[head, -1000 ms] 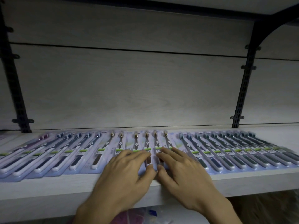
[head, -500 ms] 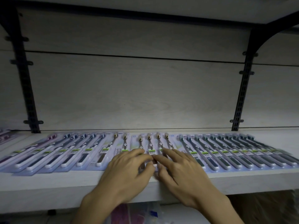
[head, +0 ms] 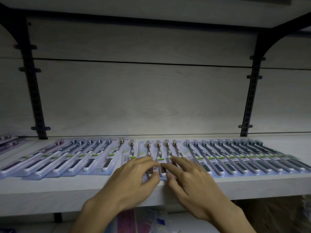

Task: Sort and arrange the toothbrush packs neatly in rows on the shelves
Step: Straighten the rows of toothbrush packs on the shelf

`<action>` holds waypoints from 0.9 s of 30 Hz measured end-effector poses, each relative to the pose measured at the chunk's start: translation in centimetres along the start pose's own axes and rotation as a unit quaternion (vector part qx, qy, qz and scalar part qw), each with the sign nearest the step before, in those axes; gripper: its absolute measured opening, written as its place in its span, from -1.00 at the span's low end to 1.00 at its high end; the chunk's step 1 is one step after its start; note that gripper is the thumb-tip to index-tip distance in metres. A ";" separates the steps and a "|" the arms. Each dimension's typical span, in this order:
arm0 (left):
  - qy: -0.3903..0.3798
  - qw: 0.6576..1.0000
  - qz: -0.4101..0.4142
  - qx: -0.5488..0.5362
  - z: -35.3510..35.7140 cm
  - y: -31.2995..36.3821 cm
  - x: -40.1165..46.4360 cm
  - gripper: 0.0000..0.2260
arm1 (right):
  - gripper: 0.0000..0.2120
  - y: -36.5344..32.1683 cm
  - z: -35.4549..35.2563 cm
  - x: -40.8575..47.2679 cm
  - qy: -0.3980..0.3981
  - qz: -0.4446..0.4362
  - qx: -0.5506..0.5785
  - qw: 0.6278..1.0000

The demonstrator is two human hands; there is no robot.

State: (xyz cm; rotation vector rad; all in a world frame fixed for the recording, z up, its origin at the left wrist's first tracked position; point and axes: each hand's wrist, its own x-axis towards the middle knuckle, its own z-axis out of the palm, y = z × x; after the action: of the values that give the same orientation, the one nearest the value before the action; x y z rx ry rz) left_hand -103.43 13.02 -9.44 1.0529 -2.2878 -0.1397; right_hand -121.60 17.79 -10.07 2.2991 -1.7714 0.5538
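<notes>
Centrally, left hand (head: 134, 179) and right hand (head: 190, 180) flat, fingers (head: 148, 161) spread, pressing toothbrush packs (head: 161, 153) at shelf's (head: 50, 190) 6 o'clock edge.

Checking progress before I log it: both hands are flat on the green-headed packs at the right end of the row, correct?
Not quite. In the head view the left hand and right hand rest on the gold-headed packs in the middle of the row, not the green-headed packs at the right end.

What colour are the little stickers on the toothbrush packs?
Green stickers on the toothbrush packs, clearest in the head view.
</notes>
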 end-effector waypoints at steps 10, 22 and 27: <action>0.064 0.997 -0.029 0.027 -1.2 -1.2 -0.3 -0.81 | -0.32 -0.8 -0.5 1.2 0.021 0.001 -0.007 1.000; 0.050 0.985 -0.139 0.089 -1.4 -2.6 1.5 -0.73 | -0.27 -1.0 -0.9 2.6 0.002 0.003 -0.007 1.000; 0.045 0.984 -0.146 0.089 -1.7 -2.4 1.6 -0.71 | -0.35 -1.1 -1.2 2.6 -0.014 0.005 -0.010 1.000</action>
State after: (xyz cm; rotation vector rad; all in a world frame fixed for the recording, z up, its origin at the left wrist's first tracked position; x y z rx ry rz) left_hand -101.67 10.49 -8.12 1.4547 -2.0840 -0.0054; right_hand -120.14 16.22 -7.89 2.2967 -1.7948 0.5050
